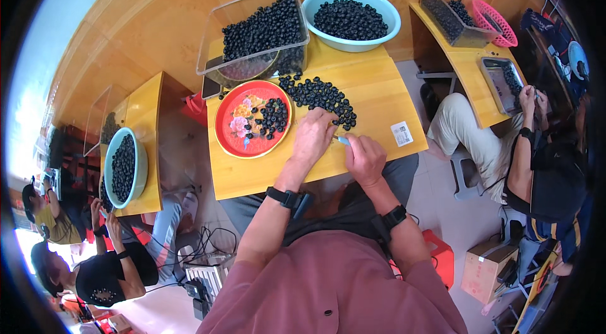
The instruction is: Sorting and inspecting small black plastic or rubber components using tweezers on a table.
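Observation:
My left hand (314, 135) is closed in a pinch at the near edge of a loose pile of small, black, bead-like balls (322, 95); what lies between its fingertips is too small to make out. Just right of it, my right hand (366, 158) grips a slim tool with a light blue handle (343, 140), its tip pointing at the left fingers. Left of the hands sits a round red tray (225, 135) with a flower print, holding more black balls. All of this rests on a yellow wooden table (379, 97).
Behind the pile stand a clear plastic bin (252, 28) and a light blue basin (392, 21), both holding black balls. A phone-like dark slab (211, 86) lies by the bin. A white label (401, 134) is on the table's right. Other people work at tables on both sides.

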Action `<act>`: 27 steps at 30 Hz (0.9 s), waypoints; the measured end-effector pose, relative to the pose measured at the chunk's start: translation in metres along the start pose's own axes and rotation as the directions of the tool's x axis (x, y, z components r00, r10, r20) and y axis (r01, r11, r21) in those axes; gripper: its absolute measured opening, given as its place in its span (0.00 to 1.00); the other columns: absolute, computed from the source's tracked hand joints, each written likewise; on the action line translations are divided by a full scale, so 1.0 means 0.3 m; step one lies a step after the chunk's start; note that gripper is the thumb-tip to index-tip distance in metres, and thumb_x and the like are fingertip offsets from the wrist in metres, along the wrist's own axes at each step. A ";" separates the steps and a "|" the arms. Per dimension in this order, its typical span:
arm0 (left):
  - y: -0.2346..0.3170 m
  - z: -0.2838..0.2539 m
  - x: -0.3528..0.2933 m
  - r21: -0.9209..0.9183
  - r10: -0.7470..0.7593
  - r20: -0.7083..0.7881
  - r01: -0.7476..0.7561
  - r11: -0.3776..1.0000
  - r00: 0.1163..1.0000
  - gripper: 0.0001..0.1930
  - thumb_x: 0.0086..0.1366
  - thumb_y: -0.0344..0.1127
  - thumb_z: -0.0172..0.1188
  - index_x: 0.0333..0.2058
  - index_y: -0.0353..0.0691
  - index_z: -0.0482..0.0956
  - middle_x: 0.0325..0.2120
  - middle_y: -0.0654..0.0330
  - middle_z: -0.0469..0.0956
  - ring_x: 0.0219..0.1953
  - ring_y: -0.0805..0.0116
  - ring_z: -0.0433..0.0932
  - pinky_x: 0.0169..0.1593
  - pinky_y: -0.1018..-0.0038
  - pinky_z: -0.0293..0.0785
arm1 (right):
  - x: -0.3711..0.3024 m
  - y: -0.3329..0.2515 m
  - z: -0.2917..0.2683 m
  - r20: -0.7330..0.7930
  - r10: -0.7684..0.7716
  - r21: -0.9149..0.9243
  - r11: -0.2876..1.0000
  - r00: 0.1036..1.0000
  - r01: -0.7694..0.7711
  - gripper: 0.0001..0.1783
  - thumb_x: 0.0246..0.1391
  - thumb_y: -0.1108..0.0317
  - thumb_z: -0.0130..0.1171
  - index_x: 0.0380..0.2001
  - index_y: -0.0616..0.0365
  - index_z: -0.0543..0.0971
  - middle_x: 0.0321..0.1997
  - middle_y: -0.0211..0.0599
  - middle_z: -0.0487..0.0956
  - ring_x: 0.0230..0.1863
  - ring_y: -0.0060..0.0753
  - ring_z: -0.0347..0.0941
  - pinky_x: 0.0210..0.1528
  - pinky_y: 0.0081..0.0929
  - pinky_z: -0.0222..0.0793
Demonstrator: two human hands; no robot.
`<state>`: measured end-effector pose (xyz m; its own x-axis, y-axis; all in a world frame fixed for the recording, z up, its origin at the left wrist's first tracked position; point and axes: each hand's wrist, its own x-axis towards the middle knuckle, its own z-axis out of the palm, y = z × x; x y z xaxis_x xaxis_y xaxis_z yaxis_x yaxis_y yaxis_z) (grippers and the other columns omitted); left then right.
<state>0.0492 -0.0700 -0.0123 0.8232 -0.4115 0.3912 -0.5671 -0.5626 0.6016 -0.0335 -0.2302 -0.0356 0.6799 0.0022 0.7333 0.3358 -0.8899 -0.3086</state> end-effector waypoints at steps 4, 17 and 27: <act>-0.010 0.001 0.009 0.030 0.095 -0.044 -0.094 0.995 0.995 0.11 0.59 0.26 0.72 0.41 0.36 0.86 0.37 0.51 0.82 0.40 0.49 0.82 0.45 0.58 0.79 | -0.002 0.002 0.000 0.000 0.005 0.005 1.000 1.000 -0.005 0.07 0.56 0.71 0.62 0.39 0.54 0.83 0.24 0.35 0.72 0.24 0.42 0.74 0.27 0.40 0.69; 0.052 -0.003 -0.132 -0.506 -0.466 -0.076 0.368 0.780 0.882 0.12 0.65 0.24 0.71 0.47 0.32 0.84 0.37 0.57 0.86 0.40 0.71 0.86 0.44 0.75 0.81 | 0.001 -0.003 -0.006 0.018 0.009 0.008 1.000 1.000 -0.010 0.08 0.56 0.70 0.63 0.39 0.55 0.84 0.24 0.35 0.73 0.25 0.42 0.74 0.27 0.41 0.69; 0.026 0.046 -0.177 -0.511 -0.379 -0.149 0.257 0.820 0.913 0.14 0.65 0.19 0.68 0.49 0.32 0.84 0.43 0.59 0.80 0.40 0.75 0.82 0.44 0.78 0.80 | 0.004 -0.011 -0.009 0.078 0.003 -0.030 1.000 0.997 0.000 0.07 0.56 0.69 0.64 0.39 0.54 0.83 0.25 0.33 0.73 0.26 0.40 0.75 0.29 0.39 0.70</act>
<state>0.0008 -0.0625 -0.0381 0.9708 -0.0555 0.2334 -0.2399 -0.2005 0.9499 -0.0355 -0.2285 -0.0320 0.7295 0.0353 0.6831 0.3157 -0.9033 -0.2904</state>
